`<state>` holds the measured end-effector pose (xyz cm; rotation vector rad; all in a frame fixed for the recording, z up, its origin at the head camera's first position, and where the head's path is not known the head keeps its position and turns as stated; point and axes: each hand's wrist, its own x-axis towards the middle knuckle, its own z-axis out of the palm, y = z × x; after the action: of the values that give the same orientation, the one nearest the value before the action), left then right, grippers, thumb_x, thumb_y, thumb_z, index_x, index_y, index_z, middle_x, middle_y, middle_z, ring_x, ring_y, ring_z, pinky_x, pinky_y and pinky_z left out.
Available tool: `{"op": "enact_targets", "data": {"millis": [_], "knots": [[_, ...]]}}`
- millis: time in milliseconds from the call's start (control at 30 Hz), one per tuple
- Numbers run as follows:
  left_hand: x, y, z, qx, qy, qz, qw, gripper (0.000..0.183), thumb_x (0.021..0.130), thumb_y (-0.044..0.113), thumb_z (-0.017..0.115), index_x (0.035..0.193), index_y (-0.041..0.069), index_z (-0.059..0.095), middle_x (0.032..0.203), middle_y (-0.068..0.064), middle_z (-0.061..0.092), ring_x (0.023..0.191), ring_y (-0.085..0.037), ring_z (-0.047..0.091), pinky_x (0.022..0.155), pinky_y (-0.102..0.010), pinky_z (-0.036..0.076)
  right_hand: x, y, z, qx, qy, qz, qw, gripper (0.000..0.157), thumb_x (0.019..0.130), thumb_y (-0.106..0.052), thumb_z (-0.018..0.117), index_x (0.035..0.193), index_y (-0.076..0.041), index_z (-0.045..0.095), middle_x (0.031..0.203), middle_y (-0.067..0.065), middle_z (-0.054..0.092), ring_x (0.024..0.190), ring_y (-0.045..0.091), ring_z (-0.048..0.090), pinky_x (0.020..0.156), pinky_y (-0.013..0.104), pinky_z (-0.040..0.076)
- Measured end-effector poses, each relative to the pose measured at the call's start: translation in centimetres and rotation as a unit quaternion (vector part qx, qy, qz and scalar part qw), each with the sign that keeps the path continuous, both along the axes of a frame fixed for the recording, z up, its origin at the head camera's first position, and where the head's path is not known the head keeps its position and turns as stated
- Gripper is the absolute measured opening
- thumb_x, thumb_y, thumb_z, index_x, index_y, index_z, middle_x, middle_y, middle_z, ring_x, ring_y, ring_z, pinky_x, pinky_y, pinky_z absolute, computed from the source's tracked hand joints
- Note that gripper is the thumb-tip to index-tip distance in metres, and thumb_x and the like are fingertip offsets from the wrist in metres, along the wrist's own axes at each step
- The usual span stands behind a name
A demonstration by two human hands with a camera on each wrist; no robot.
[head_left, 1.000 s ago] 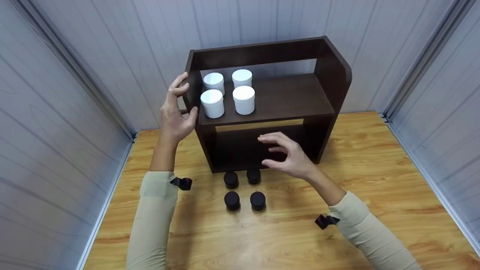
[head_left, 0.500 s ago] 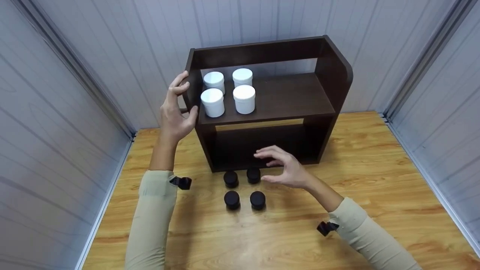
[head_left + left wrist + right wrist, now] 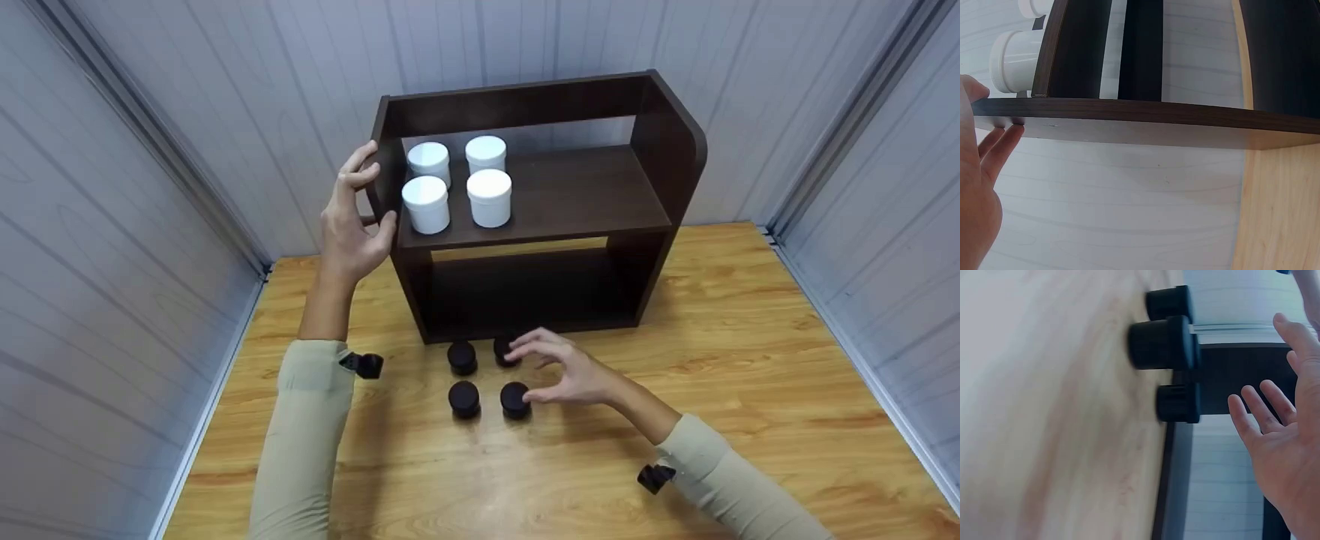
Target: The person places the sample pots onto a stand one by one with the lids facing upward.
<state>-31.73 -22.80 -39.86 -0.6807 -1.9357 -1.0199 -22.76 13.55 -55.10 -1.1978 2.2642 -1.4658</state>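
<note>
In the head view, the left hand [image 3: 354, 234] grips the near edge of the shelf [image 3: 581, 191], its thumb and fingers on either side of the side panel, probably to steady it. Four white jars [image 3: 491, 201] stand two by two on the upper board, beside that panel. Four black jars [image 3: 464, 401] stand likewise on the wooden surface [image 3: 600, 487] before the shelf, the gaps perhaps leaving finger room. The right hand [image 3: 577, 375] hovers over the right-hand pair, thumb and fingers wide apart, holding nothing.

In the left wrist view, fingertips touch the panel's outer face, bracing rather than squeezing, it seems.

In the right wrist view, the spread, gently bent fingers are apart from the black jars.
</note>
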Motion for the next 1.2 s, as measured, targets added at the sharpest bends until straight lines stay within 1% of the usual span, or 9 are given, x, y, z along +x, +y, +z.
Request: {"op": "enact_targets", "data": {"millis": [100, 200, 333, 400, 667, 833, 967, 1100, 1200], "knots": [[0.1, 0.0, 0.1, -0.001, -0.003, 0.0, 1.0, 0.053, 0.089, -0.011, 0.068, 0.139, 0.005, 0.059, 0.169, -0.016, 0.058, 0.153, -0.036, 0.063, 0.127, -0.049, 0.053, 0.3, 0.0, -0.9, 0.01, -0.014, 0.009, 1.0, 0.056, 0.092, -0.014, 0.093, 0.143, -0.003, 0.072, 0.155, 0.025, 0.059, 0.141, 0.033, 0.061, 0.104, 0.061, 0.066], [0.2, 0.0, 0.0, 0.0, -0.004, -0.003, 1.0, 0.053, 0.09, -0.012, 0.069, 0.139, 0.005, 0.059, 0.169, -0.016, 0.058, 0.153, -0.036, 0.063, 0.127, -0.049, 0.054, 0.6, 0.0, -1.8, 0.022, -0.024, 0.013, 0.999, 0.058, 0.093, -0.015, 0.092, 0.145, -0.004, 0.07, 0.156, 0.026, 0.058, 0.139, 0.036, 0.062, 0.104, 0.063, 0.065], [0.2, 0.1, -0.1, 0.002, -0.004, -0.005, 1.0, 0.053, 0.089, -0.012, 0.069, 0.139, 0.004, 0.059, 0.169, -0.017, 0.058, 0.152, -0.036, 0.064, 0.127, -0.048, 0.054, 0.9, 0.1, -2.9, 0.032, -0.033, 0.023, 0.999, 0.059, 0.093, -0.014, 0.091, 0.146, -0.004, 0.068, 0.156, 0.029, 0.057, 0.134, 0.044, 0.065, 0.104, 0.061, 0.065], [0.2, 0.1, -0.1, 0.002, -0.004, -0.005, 1.0, 0.052, 0.089, -0.011, 0.069, 0.139, 0.003, 0.059, 0.169, -0.017, 0.058, 0.152, -0.036, 0.064, 0.127, -0.048, 0.054, 1.0, 0.2, -3.5, 0.033, -0.04, 0.029, 0.998, 0.059, 0.092, -0.012, 0.091, 0.146, -0.004, 0.068, 0.155, 0.031, 0.057, 0.132, 0.044, 0.067, 0.104, 0.06, 0.066], [0.1, 0.0, 0.0, 0.002, 0.0, -0.009, 1.0, 0.051, 0.09, -0.011, 0.069, 0.138, 0.002, 0.059, 0.169, -0.018, 0.057, 0.153, -0.036, 0.063, 0.127, -0.047, 0.054, 1.4, 0.2, -4.7, 0.044, -0.05, 0.025, 0.997, 0.056, 0.093, -0.011, 0.09, 0.145, -0.009, 0.071, 0.155, 0.029, 0.058, 0.137, 0.03, 0.063, 0.105, 0.052, 0.066], [0.0, -0.1, 0.1, 0.002, 0.008, -0.014, 0.9999, 0.053, 0.089, -0.011, 0.068, 0.138, 0.003, 0.059, 0.168, -0.02, 0.058, 0.153, -0.037, 0.063, 0.128, -0.045, 0.053, 1.5, 0.2, -5.2, 0.048, -0.03, 0.025, 0.998, 0.05, 0.093, -0.007, 0.089, 0.141, -0.011, 0.074, 0.154, 0.029, 0.061, 0.136, 0.027, 0.064, 0.103, 0.046, 0.067], [0.0, -0.1, 0.1, 0.0, 0.008, -0.011, 0.9999, 0.053, 0.088, -0.01, 0.069, 0.139, 0.004, 0.059, 0.168, -0.019, 0.058, 0.153, -0.036, 0.063, 0.128, -0.046, 0.053, 1.5, 0.1, -5.4, 0.057, -0.008, 0.019, 0.998, 0.045, 0.093, -0.007, 0.089, 0.135, -0.013, 0.075, 0.15, 0.024, 0.066, 0.129, 0.023, 0.067, 0.102, 0.038, 0.066], [0.0, -0.1, 0.0, 0.0, 0.003, -0.012, 0.9999, 0.053, 0.089, -0.01, 0.069, 0.139, 0.004, 0.059, 0.169, -0.019, 0.057, 0.154, -0.036, 0.062, 0.128, -0.048, 0.053, 1.6, 0.0, -5.4, 0.069, -0.005, 0.007, 0.998, 0.039, 0.094, -0.009, 0.088, 0.131, -0.015, 0.077, 0.144, 0.016, 0.07, 0.126, 0.019, 0.067, 0.101, 0.031, 0.061], [0.0, -0.1, 0.0, -0.002, 0.0, -0.008, 1.0, 0.053, 0.09, -0.01, 0.069, 0.139, 0.005, 0.059, 0.17, -0.018, 0.057, 0.154, -0.035, 0.062, 0.127, -0.048, 0.053, 1.7, 0.0, -5.4, 0.07, -0.009, 0.003, 0.998, 0.036, 0.095, -0.009, 0.087, 0.13, -0.014, 0.077, 0.143, 0.016, 0.071, 0.126, 0.02, 0.067, 0.1, 0.03, 0.061]]}}
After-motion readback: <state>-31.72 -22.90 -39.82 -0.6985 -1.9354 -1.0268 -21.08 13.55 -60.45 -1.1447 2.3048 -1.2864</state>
